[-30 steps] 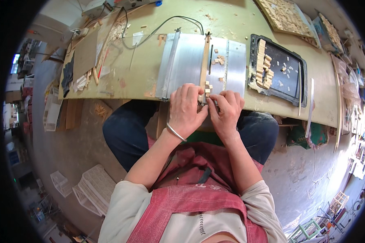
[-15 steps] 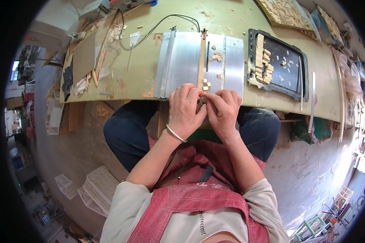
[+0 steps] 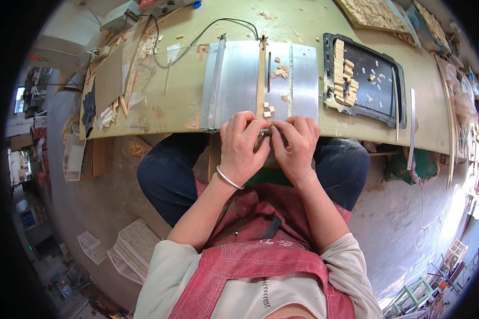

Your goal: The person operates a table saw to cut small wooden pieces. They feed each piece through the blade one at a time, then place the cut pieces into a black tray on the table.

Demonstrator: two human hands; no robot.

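At the front end of the wooden strip [image 3: 262, 80] on the silver metal plate [image 3: 231, 80], my left hand [image 3: 242, 146], wearing a bangle, and my right hand [image 3: 297, 143] meet with curled fingers. Their thumbs and fingertips pinch around something small that I cannot make out. Several small wooden blocks [image 3: 268, 111] lie just beyond the fingers on the plate, with more [image 3: 282, 71] farther back beside a dark slot [image 3: 269, 73].
Right of the plate sits a black tray [image 3: 373, 94] with wooden pieces [image 3: 339, 61]. A metal ruler [image 3: 412, 127] lies farther right. Board scraps [image 3: 108, 85] and a looped black cable [image 3: 213, 29] are at left and back, a board of wooden bits [image 3: 372, 18] back right.
The view has shifted slightly, so the bench sits a little farther left. My hands stay together at the plate's front edge, with only small shifts of the fingers.
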